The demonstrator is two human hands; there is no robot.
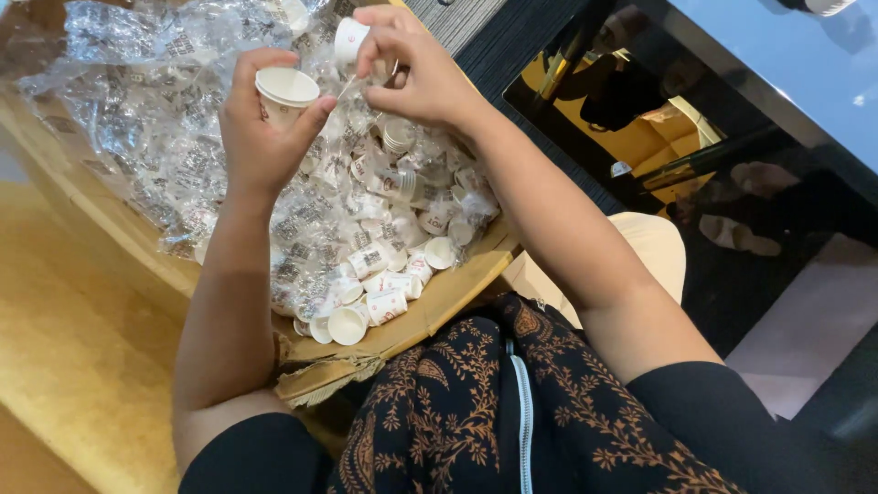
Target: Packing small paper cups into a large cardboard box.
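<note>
Cardboard box [439, 311] lined with clear plastic sits beside a glass table [777, 64]; both hands grasp small paper cups.

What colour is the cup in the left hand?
White cup, left hand, clearest in the head view.

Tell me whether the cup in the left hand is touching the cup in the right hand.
Apart. The head view shows the left hand gripping one paper cup, while the right hand pinches a smaller cup higher up, with clear plastic wrap visible between them.
</note>
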